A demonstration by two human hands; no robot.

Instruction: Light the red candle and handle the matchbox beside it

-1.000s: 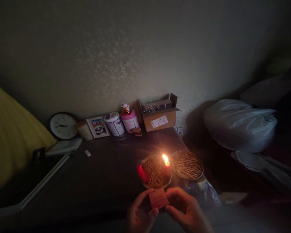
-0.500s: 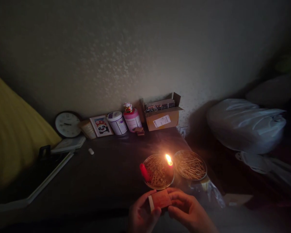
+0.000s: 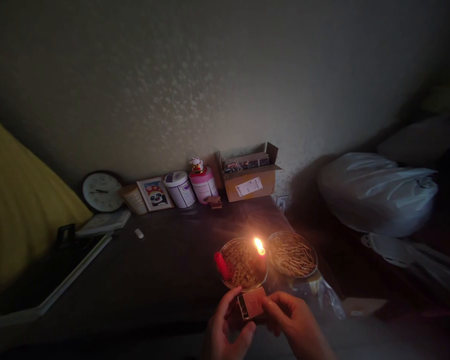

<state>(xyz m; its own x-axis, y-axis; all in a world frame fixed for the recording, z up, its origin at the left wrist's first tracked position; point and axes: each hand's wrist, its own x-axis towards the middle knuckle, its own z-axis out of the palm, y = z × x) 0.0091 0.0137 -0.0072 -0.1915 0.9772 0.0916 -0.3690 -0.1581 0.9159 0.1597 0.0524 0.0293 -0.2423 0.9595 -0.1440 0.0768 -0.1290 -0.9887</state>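
One broad dark worktop [image 3: 165, 270] fills the middle, with plenty of bare surface to the left of the hands. Along its far edge, against the wall, stand a brown cardboard box [image 3: 249, 184], a round wall clock [image 3: 102, 191] and two squat round tubs [image 3: 190, 187]. Near the worktop's right edge sit two round shallow dishes of thin sticks, touching: the left dish [image 3: 243, 263] carries a lit red candle [image 3: 260, 248], the right dish [image 3: 291, 254] lies close to the drop. Just in front of them, at the near edge, the left hand [image 3: 225, 330] and right hand [image 3: 296, 327] meet, fingers of both pinched on a small reddish matchbox [image 3: 252, 303], its tray slid out to the left.
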